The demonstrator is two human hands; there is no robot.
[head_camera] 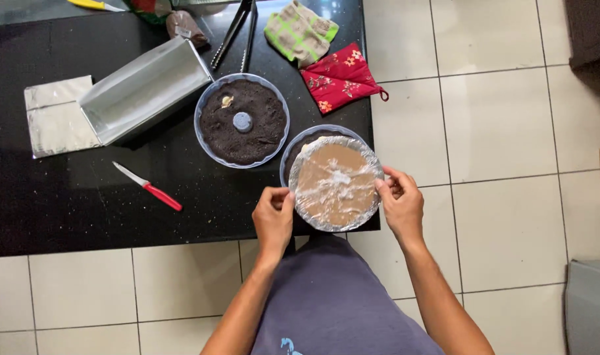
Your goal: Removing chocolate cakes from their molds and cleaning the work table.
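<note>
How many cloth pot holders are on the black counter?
2: a green checked pot holder at the counter's far edge, and a red flowered pot holder just beside it, nearer the foil-rimmed dish.

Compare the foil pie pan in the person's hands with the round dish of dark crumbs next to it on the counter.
The foil pie pan has tan filling under clear wrap; the crumb dish holds dark crumbs, uncovered, around a central post. The pan is gripped at its rim by the left hand and right hand; the dish sits untouched. Both are round.
</note>
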